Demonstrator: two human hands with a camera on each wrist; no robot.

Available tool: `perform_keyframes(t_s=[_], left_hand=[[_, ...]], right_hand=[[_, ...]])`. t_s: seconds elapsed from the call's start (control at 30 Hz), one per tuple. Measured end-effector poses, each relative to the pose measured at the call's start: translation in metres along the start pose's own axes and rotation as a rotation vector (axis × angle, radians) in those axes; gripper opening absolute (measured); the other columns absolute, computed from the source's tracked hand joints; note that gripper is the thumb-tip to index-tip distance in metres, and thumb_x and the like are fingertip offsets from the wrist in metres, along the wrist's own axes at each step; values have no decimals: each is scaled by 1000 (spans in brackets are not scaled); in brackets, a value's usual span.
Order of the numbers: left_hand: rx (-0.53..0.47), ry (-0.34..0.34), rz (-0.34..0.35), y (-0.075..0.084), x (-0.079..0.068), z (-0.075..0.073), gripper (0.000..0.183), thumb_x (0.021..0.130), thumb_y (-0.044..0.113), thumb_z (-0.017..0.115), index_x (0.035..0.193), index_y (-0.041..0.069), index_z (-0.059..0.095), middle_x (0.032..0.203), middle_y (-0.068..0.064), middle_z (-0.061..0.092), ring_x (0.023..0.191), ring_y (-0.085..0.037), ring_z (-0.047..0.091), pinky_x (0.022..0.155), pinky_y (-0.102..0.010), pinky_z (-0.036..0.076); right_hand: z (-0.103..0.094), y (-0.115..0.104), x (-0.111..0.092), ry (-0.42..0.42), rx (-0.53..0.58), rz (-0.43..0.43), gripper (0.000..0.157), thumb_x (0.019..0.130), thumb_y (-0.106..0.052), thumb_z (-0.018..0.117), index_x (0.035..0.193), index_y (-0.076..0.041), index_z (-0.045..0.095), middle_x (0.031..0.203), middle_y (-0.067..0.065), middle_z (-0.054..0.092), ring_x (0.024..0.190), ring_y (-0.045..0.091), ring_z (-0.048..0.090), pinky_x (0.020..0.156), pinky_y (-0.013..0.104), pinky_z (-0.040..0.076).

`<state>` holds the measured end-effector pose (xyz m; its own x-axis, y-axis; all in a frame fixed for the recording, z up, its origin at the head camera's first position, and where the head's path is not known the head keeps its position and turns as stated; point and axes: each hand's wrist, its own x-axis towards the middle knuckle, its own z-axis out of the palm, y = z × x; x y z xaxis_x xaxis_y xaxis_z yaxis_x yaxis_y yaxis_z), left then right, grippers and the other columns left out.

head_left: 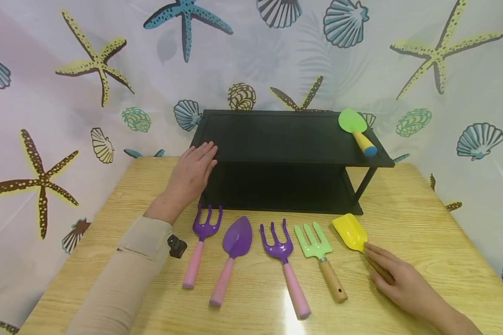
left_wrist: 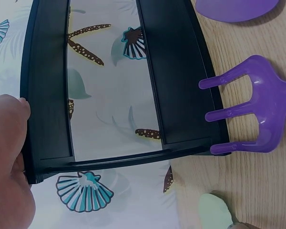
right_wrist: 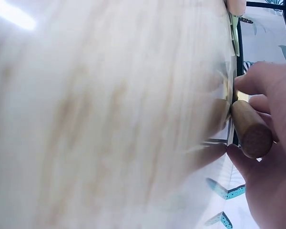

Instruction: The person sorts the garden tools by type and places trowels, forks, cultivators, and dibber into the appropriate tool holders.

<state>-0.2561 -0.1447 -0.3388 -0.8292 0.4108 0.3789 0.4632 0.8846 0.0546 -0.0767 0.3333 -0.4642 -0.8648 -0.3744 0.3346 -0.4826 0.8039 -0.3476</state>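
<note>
My left hand [head_left: 193, 170] rests with fairly straight fingers on the left front corner of a black two-tier rack [head_left: 276, 139]. In the left wrist view, that hand [left_wrist: 9, 162] lies against the upper shelf. My right hand [head_left: 402, 279] grips the wooden handle [right_wrist: 252, 129] of a small yellow shovel [head_left: 350, 231], which lies low over the table, blade toward the rack. Left of it lie a green hand fork [head_left: 317, 246], a purple fork [head_left: 279, 249] with pink handle, a purple trowel [head_left: 238, 237] and another purple fork [head_left: 206, 229].
A green trowel [head_left: 353, 122] with a yellow handle lies on the rack's top right end. The wooden table [head_left: 419, 209] extends around the rack, with a patterned cloth [head_left: 251, 56] hanging behind. Beside the left sleeve is a small black device [head_left: 177, 245].
</note>
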Motion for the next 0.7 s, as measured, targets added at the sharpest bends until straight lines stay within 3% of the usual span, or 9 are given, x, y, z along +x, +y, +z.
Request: perform_keyframes(t_s=[0.3, 0.7], left_hand=[[1, 4, -4, 0, 0, 0, 48, 106, 25, 45, 149, 3, 43, 155, -15, 43, 147, -29, 37, 125, -45, 24], [4, -8, -12, 0, -1, 0, 49, 106, 26, 46, 150, 4, 42, 156, -14, 41, 148, -28, 36, 125, -45, 23]], right_hand=[[1, 4, -1, -100, 14, -1, 69, 83, 5, 70, 147, -8, 47, 149, 17, 49, 135, -24, 12, 102, -8, 12], [1, 4, -1, -52, 2, -64, 65, 83, 13, 66, 144, -2, 50, 148, 17, 51, 139, -21, 15, 104, -6, 14]])
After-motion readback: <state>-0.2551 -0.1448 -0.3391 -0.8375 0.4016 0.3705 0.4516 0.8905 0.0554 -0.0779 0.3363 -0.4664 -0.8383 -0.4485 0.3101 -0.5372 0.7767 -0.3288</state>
